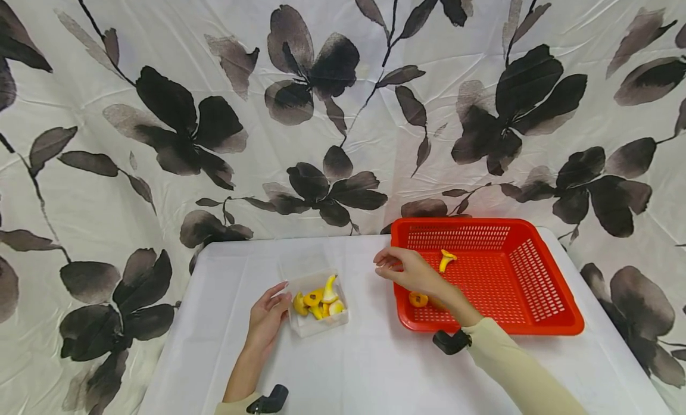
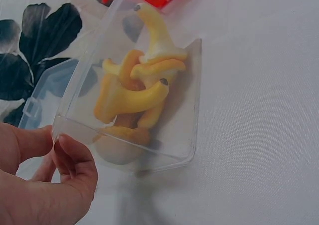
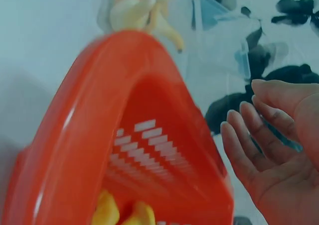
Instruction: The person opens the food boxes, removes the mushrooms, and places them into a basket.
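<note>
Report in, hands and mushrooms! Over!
Left hand pinches clear plastic box. Right hand empty, near red basket. Yellow chanterelles in both containers. Nothing visibly blocking.

And here I am at what looks like a makeshift filming booth: a white-covered table in front of me, a creased floral sheet hanging behind and to either side, black cameras on me at both ends! Home or studio beyond that sheet? From here, I can't tell.
</note>
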`<action>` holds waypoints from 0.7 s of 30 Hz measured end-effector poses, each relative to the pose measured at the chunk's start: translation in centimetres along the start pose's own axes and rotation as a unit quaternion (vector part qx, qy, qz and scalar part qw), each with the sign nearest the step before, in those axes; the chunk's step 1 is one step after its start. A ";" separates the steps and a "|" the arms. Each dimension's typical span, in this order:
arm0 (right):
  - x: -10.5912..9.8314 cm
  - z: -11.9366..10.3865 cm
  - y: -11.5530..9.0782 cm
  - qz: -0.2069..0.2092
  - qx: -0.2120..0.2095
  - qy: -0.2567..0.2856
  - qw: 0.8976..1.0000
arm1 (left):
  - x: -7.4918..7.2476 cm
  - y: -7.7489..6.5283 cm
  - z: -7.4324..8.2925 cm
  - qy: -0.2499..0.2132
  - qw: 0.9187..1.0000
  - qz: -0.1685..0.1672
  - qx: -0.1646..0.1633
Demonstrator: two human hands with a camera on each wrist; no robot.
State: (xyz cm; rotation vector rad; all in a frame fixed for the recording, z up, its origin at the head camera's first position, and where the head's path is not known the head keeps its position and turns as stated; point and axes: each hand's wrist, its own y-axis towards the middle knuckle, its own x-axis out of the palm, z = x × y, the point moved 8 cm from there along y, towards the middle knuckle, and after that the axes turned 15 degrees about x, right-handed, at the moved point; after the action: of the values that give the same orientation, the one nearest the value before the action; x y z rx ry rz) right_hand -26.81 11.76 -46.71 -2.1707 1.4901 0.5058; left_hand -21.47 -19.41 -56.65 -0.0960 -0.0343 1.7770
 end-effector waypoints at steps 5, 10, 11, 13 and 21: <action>1.7 -1.1 0.9 -0.011 -0.022 -0.002 1.000 | -0.1 0.0 0.0 0.002 1.000 -0.001 0.002; 3.6 -2.0 1.8 -0.030 -0.041 0.002 0.999 | 0.0 0.0 0.1 -0.001 1.000 0.002 0.003; 4.1 -2.2 1.9 -0.033 -0.043 0.000 0.999 | 0.0 0.0 0.0 -0.003 1.000 0.003 0.003; 4.9 -2.5 2.2 -0.041 -0.048 -0.001 0.998 | 0.1 0.0 0.1 -0.008 1.000 0.006 0.005; 8.2 -3.8 3.2 -0.077 -0.064 0.010 0.995 | 0.0 0.1 0.0 -0.013 1.000 0.010 0.010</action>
State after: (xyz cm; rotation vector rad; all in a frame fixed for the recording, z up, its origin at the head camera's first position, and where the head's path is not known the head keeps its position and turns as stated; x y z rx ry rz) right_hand -26.76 2.33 -48.48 -2.3736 1.3196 0.5392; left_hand -21.56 -19.45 -56.62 -0.0589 -0.0346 1.7985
